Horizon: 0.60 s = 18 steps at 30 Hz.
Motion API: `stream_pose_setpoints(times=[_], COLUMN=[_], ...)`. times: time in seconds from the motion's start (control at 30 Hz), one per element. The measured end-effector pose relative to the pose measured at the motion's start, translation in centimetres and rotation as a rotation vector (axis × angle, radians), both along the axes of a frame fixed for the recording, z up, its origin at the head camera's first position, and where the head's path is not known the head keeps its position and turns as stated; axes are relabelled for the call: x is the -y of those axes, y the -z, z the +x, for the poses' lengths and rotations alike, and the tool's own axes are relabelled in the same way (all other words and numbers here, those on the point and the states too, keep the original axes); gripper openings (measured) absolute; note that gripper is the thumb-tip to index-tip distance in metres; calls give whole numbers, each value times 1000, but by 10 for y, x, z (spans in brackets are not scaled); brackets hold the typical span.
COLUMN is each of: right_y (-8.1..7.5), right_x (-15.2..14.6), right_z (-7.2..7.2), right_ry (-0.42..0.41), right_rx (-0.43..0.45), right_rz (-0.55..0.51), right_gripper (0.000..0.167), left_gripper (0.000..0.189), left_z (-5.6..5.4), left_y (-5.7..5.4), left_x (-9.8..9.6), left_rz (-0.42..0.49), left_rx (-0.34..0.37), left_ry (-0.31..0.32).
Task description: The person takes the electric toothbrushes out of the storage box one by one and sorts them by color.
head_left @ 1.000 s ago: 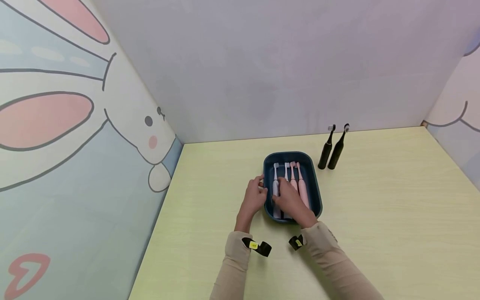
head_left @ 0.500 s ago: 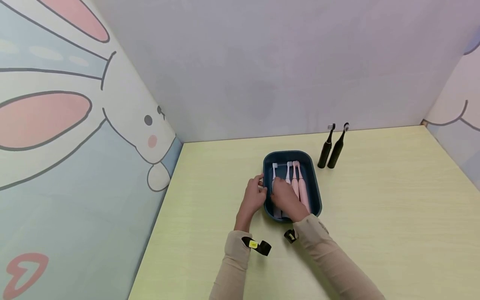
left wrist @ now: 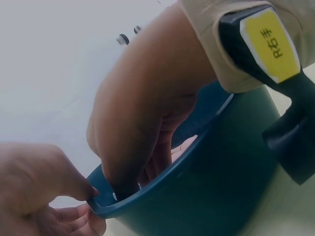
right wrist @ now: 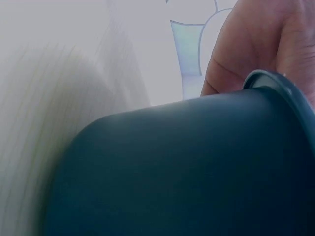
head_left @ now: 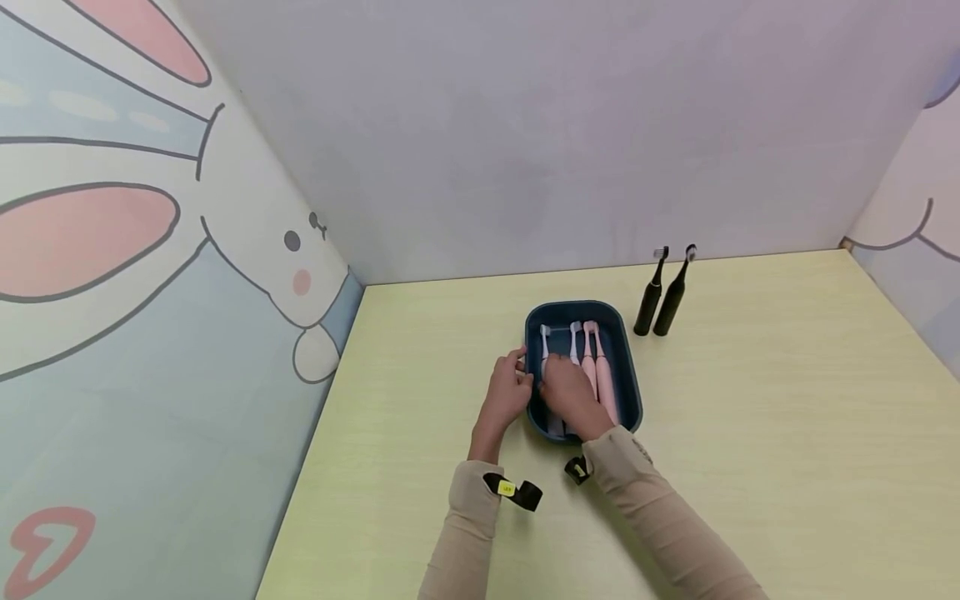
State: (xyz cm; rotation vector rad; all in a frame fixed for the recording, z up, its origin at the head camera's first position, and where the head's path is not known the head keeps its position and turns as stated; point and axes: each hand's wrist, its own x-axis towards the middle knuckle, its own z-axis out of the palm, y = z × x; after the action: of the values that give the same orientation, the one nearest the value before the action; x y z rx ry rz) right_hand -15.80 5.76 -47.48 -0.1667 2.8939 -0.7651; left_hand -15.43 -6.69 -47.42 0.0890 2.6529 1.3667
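A dark blue basin (head_left: 639,404) stands on the table with several electric toothbrushes lying in it side by side. My left hand (head_left: 507,393) pinches its left rim; in the left wrist view the thumb lies inside and the fingers (left wrist: 96,223) outside. Reaching down into the basin, my right hand (head_left: 570,392) grips the leftmost white toothbrush (head_left: 545,340), whose middle the hand covers. A second white toothbrush (head_left: 575,340) lies partly under that hand. Two pink toothbrushes (head_left: 605,379) rest at the right. The right wrist view shows mostly the basin's outer wall (right wrist: 172,172).
Two black electric toothbrushes, one (head_left: 648,307) left of the other (head_left: 671,304), stand upright on the table behind and right of the basin. A plain wall (head_left: 562,150) closes off the back of the pale wooden table (head_left: 765,417). Walls with cartoon drawings flank it.
My right hand has shifted slightly left inside the basin. The leftmost white toothbrush's head has moved left, and the gap to the second one has widened. The left hand stays on the rim.
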Motion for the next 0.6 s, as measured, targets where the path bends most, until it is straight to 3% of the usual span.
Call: stream_pose_setpoints(times=[0.3, 0.6], right_y=[7, 2], right_x=[3, 1], right_z=[-2, 0], right_ry=[21, 97], right_rx=[-28, 22], right_rz=[33, -58], right_gripper=[24, 36], left_gripper=[48, 48], left_z=[1, 1], left_y=[-2, -2], left_x=[-2, -2], left_rz=[-1, -6], left_rx=[7, 9], left_ry=[-9, -5])
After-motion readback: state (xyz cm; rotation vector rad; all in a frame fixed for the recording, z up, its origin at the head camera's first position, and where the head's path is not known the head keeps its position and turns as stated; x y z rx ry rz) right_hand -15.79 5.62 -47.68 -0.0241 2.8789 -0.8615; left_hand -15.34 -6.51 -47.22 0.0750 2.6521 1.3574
